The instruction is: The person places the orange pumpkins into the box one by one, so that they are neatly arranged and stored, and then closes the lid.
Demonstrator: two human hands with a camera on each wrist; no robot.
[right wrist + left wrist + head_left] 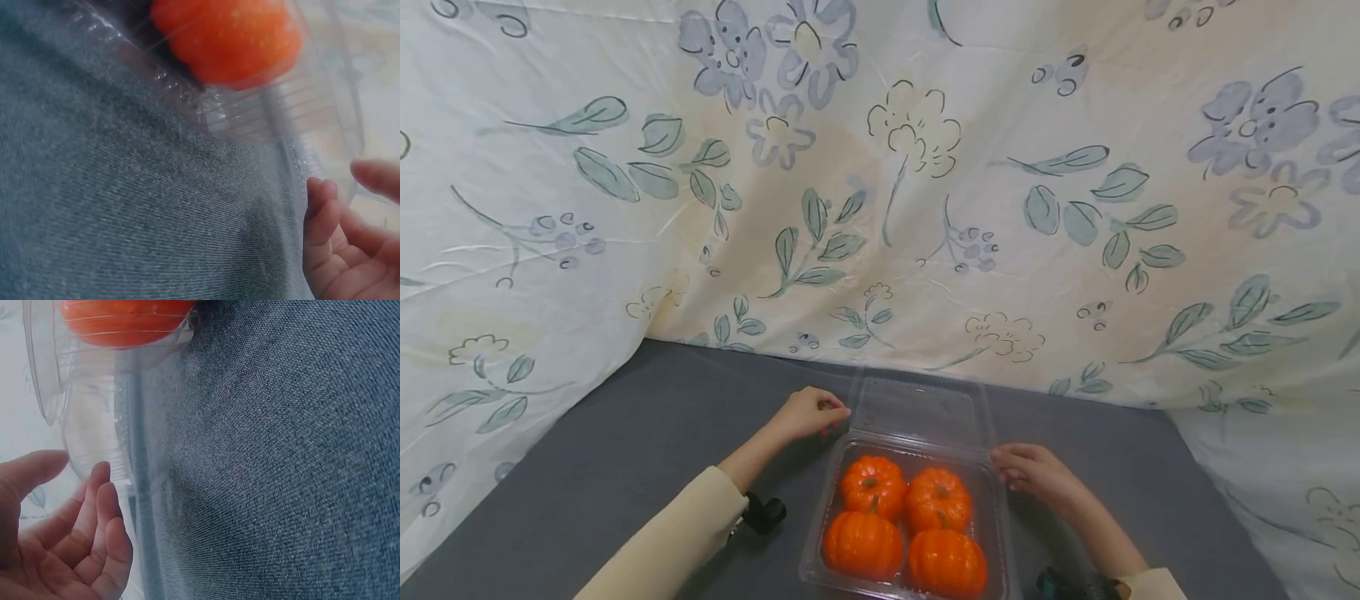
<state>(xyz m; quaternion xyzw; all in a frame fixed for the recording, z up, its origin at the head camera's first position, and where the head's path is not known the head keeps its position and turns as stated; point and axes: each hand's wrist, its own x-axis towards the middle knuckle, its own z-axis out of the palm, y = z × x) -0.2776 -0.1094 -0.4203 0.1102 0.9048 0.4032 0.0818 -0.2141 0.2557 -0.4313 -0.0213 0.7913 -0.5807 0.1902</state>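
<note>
A clear plastic clamshell box (814,542) holds several small orange pumpkins (863,546). Its transparent lid (917,408) is folded back, away from the body. At the lid's left edge is my left hand (805,414), fingertips close to the plastic; its thumb and bent fingers stand apart in the left wrist view. Beside the right corner near the hinge is my right hand (1037,471), fingers loosely bent. In the right wrist view a gap shows between its thumb and fingers (322,209). Whether either hand touches the rim is hard to tell.
Dark grey cloth (625,450) covers the table around the box. Behind it and along both sides hangs a white floral curtain (917,208), close to the lid's far edge. Black wrist devices (765,515) sit at the cuffs of cream sleeves (673,533).
</note>
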